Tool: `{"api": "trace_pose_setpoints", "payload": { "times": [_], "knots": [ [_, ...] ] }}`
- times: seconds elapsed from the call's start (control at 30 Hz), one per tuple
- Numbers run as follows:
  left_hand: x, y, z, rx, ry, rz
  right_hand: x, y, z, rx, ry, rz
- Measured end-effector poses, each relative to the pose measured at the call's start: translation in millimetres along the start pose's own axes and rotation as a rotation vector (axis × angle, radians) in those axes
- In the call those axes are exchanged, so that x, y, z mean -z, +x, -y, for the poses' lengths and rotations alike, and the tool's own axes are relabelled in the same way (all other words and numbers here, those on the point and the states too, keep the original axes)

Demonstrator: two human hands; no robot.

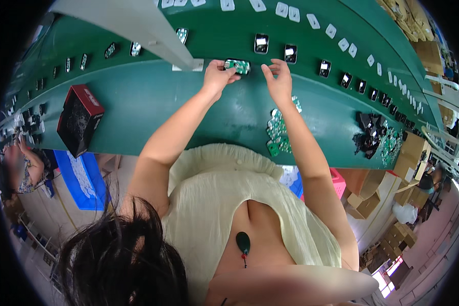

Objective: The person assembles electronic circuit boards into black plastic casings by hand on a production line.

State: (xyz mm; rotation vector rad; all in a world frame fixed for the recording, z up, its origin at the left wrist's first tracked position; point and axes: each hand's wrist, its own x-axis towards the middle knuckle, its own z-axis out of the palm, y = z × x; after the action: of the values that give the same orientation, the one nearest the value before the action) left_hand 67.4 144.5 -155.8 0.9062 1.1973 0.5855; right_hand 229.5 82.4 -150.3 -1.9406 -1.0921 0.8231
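Stretching across the view, the green table carries a curving line of black cases, spaced apparently so each can be picked out singly. A red-and-black box stands off to the left, perhaps to leave elbow room. Loose green circuit boards lie heaped toward the near edge, seemingly for easy reach. The right hand hovers empty, its grip parted. The left hand's grip pinches the cased board by its left end above the table, probably leaving its face exposed.

The casing looks plastic, the tabletop smooth and glossy, the carton matt cardboard.
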Motion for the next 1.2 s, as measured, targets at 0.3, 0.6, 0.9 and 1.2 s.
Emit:
{"api": "trace_pose_setpoints", "payload": {
  "times": [0.3, 0.6, 0.9, 1.2],
  "knots": [
    [-17.2, 89.8, 27.6, 0.355, -0.602, -0.099, -49.1, 81.3, -16.0, -0.044, -0.585, -0.122],
    [0.7, -32.8, 5.2, 0.061, -0.04, 0.127, -1.5, -21.0, 2.5, 0.551, -0.205, 0.344],
    [24.1, -115.2, 31.3, 0.377, -0.019, 0.394, 29.4, -127.6, -4.9, 0.064, 0.198, 0.041],
    [31.9, -147.3, 34.8, 0.468, -0.16, 0.357, 61.3, -69.1, -119.0, 0.069, -0.666, -0.372]
  ]
}}
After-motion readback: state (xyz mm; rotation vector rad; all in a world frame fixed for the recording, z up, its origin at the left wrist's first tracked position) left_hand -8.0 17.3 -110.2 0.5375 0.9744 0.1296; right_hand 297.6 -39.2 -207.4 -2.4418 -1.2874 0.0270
